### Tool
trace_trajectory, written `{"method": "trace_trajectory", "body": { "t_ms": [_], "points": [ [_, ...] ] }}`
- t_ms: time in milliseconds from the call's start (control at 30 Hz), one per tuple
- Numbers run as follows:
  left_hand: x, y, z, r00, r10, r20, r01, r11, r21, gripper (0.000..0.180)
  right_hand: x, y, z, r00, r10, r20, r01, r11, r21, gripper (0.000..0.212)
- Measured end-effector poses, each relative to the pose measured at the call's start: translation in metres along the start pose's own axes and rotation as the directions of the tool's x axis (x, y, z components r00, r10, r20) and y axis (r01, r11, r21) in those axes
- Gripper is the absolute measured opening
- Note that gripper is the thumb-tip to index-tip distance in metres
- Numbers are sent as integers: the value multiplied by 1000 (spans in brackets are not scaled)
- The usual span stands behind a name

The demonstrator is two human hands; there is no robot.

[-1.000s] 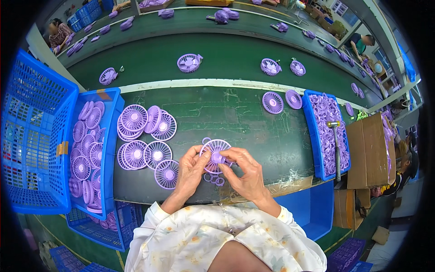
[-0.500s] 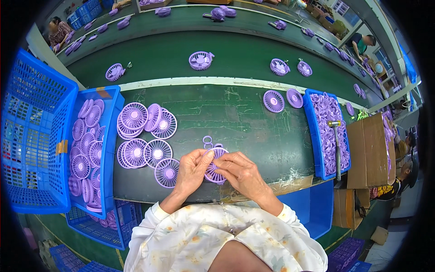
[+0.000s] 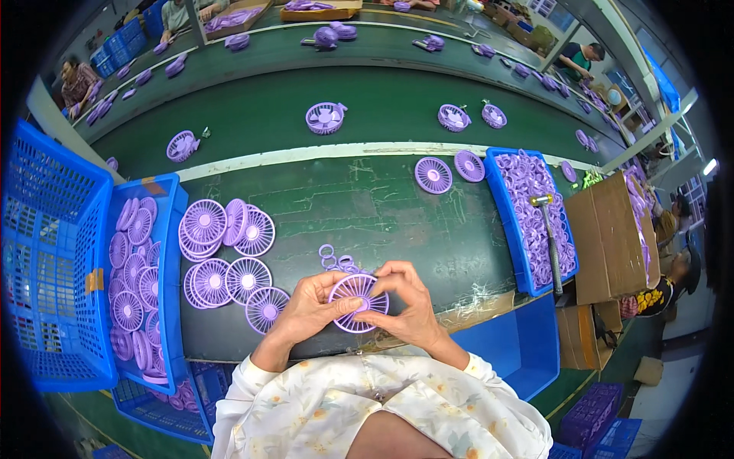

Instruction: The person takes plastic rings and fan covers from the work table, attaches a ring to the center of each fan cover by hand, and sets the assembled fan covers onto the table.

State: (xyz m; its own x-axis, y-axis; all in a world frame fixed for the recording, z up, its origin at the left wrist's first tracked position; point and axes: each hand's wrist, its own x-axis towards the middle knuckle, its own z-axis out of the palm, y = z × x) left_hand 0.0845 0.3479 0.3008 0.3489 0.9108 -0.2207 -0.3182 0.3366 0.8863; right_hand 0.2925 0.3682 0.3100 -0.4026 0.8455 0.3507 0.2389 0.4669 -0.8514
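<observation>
We are holding a round purple fan grille [image 3: 358, 302] between both hands, just above the near edge of the green tabletop [image 3: 397, 222]. Our left hand [image 3: 310, 306] is closing on its left rim, with the thumb lying across the spokes toward the hub. Our right hand [image 3: 409, 302] is curling over its top and right side, fingers gripping the rim. Just beyond the grille, a few small purple rings [image 3: 336, 260] are lying on the tabletop.

To our left, a cluster of matching loose grilles [image 3: 225, 260] is lying on the tabletop, some overlapping, some leaning on edge. Beside them a blue tray [image 3: 170, 200] is holding more grilles standing in rows, and a larger blue basket [image 3: 46, 260] is sitting further left. To our right, another blue tray [image 3: 508, 222] is holding a heap of purple rings, with a hammer [image 3: 550, 245] lying across it. Two more grilles [image 3: 449, 170] are lying near that tray's far corner.
</observation>
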Motion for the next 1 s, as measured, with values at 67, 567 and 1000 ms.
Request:
{"method": "trace_trajectory", "body": {
  "t_ms": [67, 567, 1000],
  "points": [
    [2, 1, 7, 998, 41, -41, -41, 999, 13, 35, -5, 6, 9, 966, 253, 53, -250, 863, 439, 59],
    [2, -30, 3, 952, 237, -192, -135, 892, 431, 33, -1, 18, 10, 856, 453, 250, -512, 810, 285, 48],
    [6, -46, 4, 967, 248, -56, -241, 966, 97, 39, -7, 23, 11, 857, 448, 256, -508, 645, 571, 42]
  ]
}}
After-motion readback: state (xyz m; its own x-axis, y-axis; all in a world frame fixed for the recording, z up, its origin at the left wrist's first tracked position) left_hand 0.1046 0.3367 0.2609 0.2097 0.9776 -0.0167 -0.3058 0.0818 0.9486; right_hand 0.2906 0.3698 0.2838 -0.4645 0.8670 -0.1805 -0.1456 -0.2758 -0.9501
